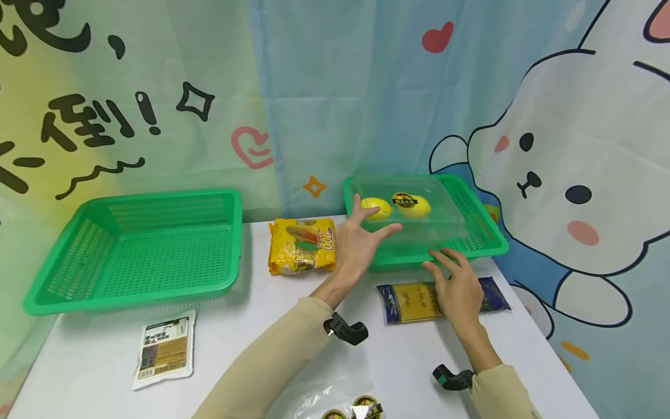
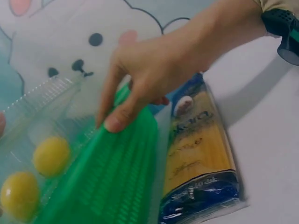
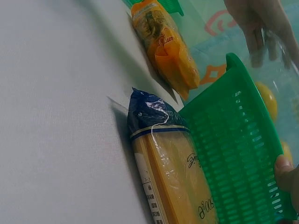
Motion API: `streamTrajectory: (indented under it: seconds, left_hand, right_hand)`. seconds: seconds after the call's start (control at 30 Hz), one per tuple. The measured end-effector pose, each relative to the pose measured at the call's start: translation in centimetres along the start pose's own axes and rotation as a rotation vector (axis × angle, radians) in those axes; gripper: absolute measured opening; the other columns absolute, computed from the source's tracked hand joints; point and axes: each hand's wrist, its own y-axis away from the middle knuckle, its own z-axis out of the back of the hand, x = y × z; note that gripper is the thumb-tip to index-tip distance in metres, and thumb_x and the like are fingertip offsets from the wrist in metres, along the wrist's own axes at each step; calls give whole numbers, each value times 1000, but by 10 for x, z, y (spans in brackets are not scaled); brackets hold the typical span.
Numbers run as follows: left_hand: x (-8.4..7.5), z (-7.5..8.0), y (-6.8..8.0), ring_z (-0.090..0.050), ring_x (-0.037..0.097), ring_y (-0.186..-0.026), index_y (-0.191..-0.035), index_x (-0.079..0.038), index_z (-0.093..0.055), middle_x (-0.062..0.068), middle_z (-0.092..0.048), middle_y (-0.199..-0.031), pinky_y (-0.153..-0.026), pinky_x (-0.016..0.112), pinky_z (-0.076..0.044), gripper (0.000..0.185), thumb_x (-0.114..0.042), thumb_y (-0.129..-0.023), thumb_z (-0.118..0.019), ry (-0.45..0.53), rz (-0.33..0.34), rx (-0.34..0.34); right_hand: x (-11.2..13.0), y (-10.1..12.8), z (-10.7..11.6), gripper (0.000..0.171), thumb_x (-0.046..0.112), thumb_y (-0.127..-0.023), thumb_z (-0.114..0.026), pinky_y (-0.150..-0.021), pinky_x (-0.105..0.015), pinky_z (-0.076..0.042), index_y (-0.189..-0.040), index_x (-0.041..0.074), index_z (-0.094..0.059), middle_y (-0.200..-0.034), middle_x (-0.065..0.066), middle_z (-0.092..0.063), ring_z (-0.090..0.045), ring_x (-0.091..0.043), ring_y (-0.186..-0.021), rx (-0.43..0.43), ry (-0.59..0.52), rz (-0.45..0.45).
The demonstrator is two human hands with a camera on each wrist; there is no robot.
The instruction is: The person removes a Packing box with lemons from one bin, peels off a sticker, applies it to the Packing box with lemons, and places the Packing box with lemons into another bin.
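White table [image 1: 251,326] holds a green basket [image 1: 484,233]; both open hands, left hand [image 1: 361,241] and right hand [image 1: 458,285], touch its clear lemon box [image 1: 419,218].

Two baskets on table [image 1: 104,361]: left basket [image 1: 131,247] well apart from right basket [image 1: 484,233]. Clear box [image 1: 419,224] with two lemons [image 1: 412,205] inside right basket. Noodle pack [image 1: 302,245] between baskets. Pasta pack [image 1: 413,302] just before right basket. Flat pouch [image 1: 164,348] before left basket, near table's front.
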Motion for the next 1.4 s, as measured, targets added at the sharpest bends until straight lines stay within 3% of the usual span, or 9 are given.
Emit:
streamTrajectory:
  seconds: [0.27,0.6,0.67,0.77,0.9,1.07,1.17,1.27,1.4]
  left_hand:
    - [6,-28,-6,-22,6,-35,-132,-12,-73,18,-38,-164,-36,19,-28,62,-47,-83,-88,58,33,11]
    - [16,-48,-13,-43,13,-35,-134,-9,-72,21,-34,-165,-46,23,-47,60,-41,-86,-87,-24,78,55]
    - [17,-50,-14,-51,21,-39,-135,-10,-71,20,-33,-166,-48,27,-52,61,-44,-86,-85,-55,95,80]
    - [17,-54,-14,-71,29,-63,-137,-14,-71,18,-32,-167,-60,34,-61,62,-48,-87,-83,-128,103,118]
    - [17,-57,-16,-78,30,-86,-139,-15,-69,19,-33,-167,-74,36,-64,65,-53,-88,-80,-232,89,157]
    - [17,-60,-16,-67,16,-51,-139,-16,-69,25,-40,-161,-58,24,-59,68,-63,-89,-72,-459,2,220]
    - [19,-62,-16,-47,8,-35,-110,-14,-81,28,-47,-155,-43,20,-48,56,-65,-91,-68,-637,-60,267]
    - [19,-64,-17,-36,7,-31,-73,-15,-71,29,-52,-151,-34,21,-35,53,-64,-93,-68,-755,-88,315]
    - [17,-65,-19,-44,9,-35,-69,-18,-61,30,-49,-153,-36,23,-34,48,-57,-97,-69,-807,-101,391]
  right_hand:
    - [-1,1,1,36,24,-89,-83,-44,-25,-35,-122,13,-79,-132,-14,-69,-56,-20,-60,1,20,-1]
    - [2,1,-4,36,24,-89,-84,-44,-26,-35,-122,13,-79,-131,-14,-70,-53,-18,-55,0,16,5]
    - [2,1,-4,36,24,-88,-84,-43,-25,-34,-122,13,-79,-131,-14,-71,-52,-17,-54,-4,21,9]
    - [2,1,-3,36,25,-88,-84,-43,-25,-34,-121,13,-80,-130,-14,-71,-52,-17,-54,-10,28,12]
    - [0,0,-2,35,25,-89,-83,-43,-25,-34,-122,12,-79,-130,-15,-71,-54,-19,-56,-14,25,12]
    - [-1,0,-1,36,24,-89,-83,-43,-26,-34,-122,12,-79,-130,-15,-71,-55,-20,-58,-21,24,8]
    - [-2,0,-2,35,24,-89,-83,-44,-25,-34,-122,13,-79,-130,-15,-71,-54,-19,-58,-19,22,7]
    - [-2,0,-4,35,25,-90,-83,-43,-25,-34,-123,13,-79,-130,-15,-71,-53,-19,-56,-14,23,15]
    - [-3,0,-2,36,25,-89,-83,-43,-25,-34,-123,14,-79,-130,-14,-71,-55,-21,-57,-20,30,20]
